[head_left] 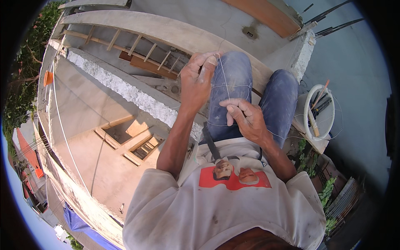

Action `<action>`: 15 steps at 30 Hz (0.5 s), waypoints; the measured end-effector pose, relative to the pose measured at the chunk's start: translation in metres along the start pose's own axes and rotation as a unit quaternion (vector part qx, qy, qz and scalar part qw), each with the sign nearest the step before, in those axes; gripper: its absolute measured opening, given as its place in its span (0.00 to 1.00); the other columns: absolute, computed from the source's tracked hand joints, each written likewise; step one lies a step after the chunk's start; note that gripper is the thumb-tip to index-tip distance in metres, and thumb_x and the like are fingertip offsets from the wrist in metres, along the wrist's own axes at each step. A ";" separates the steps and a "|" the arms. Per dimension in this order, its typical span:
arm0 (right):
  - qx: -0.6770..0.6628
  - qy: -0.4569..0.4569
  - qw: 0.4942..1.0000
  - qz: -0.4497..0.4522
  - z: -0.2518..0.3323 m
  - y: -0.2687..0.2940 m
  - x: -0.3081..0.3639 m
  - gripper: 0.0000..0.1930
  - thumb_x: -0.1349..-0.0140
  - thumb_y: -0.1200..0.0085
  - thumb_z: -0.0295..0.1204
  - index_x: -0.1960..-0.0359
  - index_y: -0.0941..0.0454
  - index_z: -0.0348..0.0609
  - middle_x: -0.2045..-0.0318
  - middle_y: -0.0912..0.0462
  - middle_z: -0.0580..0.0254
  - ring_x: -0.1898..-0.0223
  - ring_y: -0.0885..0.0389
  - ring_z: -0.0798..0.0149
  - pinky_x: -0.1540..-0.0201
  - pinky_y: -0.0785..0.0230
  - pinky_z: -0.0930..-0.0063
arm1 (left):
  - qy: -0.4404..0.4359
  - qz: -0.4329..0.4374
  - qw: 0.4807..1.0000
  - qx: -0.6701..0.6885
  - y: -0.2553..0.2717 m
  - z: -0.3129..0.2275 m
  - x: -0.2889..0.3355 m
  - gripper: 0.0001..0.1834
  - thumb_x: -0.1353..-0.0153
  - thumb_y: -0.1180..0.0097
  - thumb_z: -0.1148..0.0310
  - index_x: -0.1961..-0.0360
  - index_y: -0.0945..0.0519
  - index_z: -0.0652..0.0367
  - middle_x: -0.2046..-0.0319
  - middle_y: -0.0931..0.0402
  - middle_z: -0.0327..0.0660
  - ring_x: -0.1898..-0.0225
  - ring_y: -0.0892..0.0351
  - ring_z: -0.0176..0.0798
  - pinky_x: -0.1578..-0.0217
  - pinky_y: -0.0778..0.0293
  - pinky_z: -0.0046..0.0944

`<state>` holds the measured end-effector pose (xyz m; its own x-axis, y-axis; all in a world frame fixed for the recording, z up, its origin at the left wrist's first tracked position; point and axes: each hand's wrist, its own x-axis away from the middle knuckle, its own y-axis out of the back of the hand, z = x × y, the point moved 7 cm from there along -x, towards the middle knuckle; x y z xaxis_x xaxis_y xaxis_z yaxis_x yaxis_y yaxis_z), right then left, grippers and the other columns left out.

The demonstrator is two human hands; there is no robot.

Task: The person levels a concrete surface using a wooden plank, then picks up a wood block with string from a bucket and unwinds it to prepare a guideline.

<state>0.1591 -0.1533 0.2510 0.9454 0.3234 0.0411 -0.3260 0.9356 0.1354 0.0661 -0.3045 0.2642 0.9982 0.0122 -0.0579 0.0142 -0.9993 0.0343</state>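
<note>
A thin pale string runs taut between my two hands, above my knee in worn blue jeans. My left hand is raised higher and pinches the string's upper part between thumb and fingertips. Lower and closer to my body, my right hand pinches the other end of that stretch. More loose string lies in curves across my thighs and trails off to the right. A white bucket with brushes and dark-handled tools stands right of my knees.
I sit high up by a long wooden plank. Beneath it lies a wooden ladder. A rough concrete wall edge runs along my left, beside a wall with wooden window frames. Rebar sticks out at the far right.
</note>
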 end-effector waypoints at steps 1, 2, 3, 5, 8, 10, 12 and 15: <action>-0.004 0.010 1.000 -0.001 0.005 -0.005 0.007 0.12 0.26 0.48 0.24 0.45 0.21 0.34 0.77 0.22 0.64 0.75 0.24 0.74 0.70 0.31 0.75 | -0.031 -0.020 0.999 -0.030 0.003 0.000 -0.001 0.12 0.28 0.45 0.73 0.49 0.13 0.58 0.65 0.24 0.31 0.70 0.33 0.24 0.68 0.34 0.29; -0.007 0.018 1.000 -0.003 0.011 -0.009 0.011 0.12 0.26 0.48 0.24 0.44 0.22 0.34 0.78 0.22 0.64 0.76 0.25 0.74 0.71 0.31 0.75 | -0.060 -0.038 0.996 -0.060 0.005 -0.001 -0.001 0.12 0.29 0.44 0.73 0.50 0.13 0.58 0.66 0.24 0.33 0.69 0.32 0.25 0.68 0.33 0.30; -0.007 0.029 1.000 0.002 0.022 -0.011 0.014 0.13 0.26 0.49 0.23 0.43 0.22 0.35 0.80 0.23 0.64 0.78 0.25 0.74 0.73 0.31 0.75 | -0.089 -0.056 0.990 -0.090 0.008 -0.003 -0.001 0.12 0.30 0.43 0.74 0.50 0.13 0.57 0.66 0.23 0.34 0.69 0.31 0.27 0.67 0.32 0.30; 0.005 0.039 0.999 0.017 0.040 -0.011 0.012 0.13 0.27 0.49 0.22 0.43 0.22 0.35 0.81 0.24 0.65 0.79 0.26 0.74 0.73 0.31 0.75 | -0.183 -0.076 0.967 -0.159 0.008 -0.016 0.004 0.12 0.33 0.41 0.76 0.50 0.12 0.56 0.67 0.23 0.37 0.68 0.28 0.31 0.66 0.31 0.32; 0.003 0.053 0.998 0.023 0.063 -0.005 0.008 0.14 0.27 0.49 0.23 0.43 0.22 0.35 0.81 0.26 0.68 0.80 0.27 0.75 0.74 0.33 0.76 | -0.241 -0.094 0.941 -0.216 0.006 -0.026 0.010 0.13 0.35 0.39 0.78 0.51 0.12 0.56 0.69 0.25 0.39 0.67 0.27 0.36 0.65 0.29 0.35; -0.024 0.052 0.998 0.001 0.073 0.005 0.002 0.14 0.26 0.49 0.24 0.43 0.22 0.34 0.82 0.26 0.71 0.81 0.29 0.76 0.76 0.36 0.78 | -0.238 -0.098 0.943 -0.214 0.005 -0.027 0.012 0.13 0.36 0.38 0.78 0.51 0.12 0.56 0.69 0.25 0.40 0.67 0.27 0.37 0.64 0.29 0.35; -0.070 0.040 0.996 -0.041 0.075 0.025 -0.003 0.14 0.25 0.50 0.26 0.43 0.22 0.33 0.82 0.27 0.73 0.81 0.31 0.78 0.78 0.40 0.79 | -0.218 -0.095 0.954 -0.183 0.005 -0.025 0.011 0.13 0.36 0.38 0.78 0.51 0.12 0.57 0.69 0.24 0.40 0.67 0.27 0.36 0.65 0.29 0.35; -0.256 -0.011 0.959 -0.118 0.062 0.072 -0.019 0.16 0.24 0.53 0.31 0.46 0.21 0.31 0.85 0.33 0.78 0.86 0.40 0.81 0.82 0.48 0.83 | -0.199 -0.050 0.972 -0.117 0.008 -0.025 0.009 0.14 0.37 0.38 0.79 0.51 0.12 0.56 0.68 0.24 0.40 0.66 0.26 0.36 0.65 0.29 0.34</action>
<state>0.1184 -0.1010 0.3212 0.9911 0.0972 0.0911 -0.0582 0.9310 -0.3604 0.0769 -0.3116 0.2892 0.8902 0.0477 -0.4530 0.1693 -0.9579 0.2318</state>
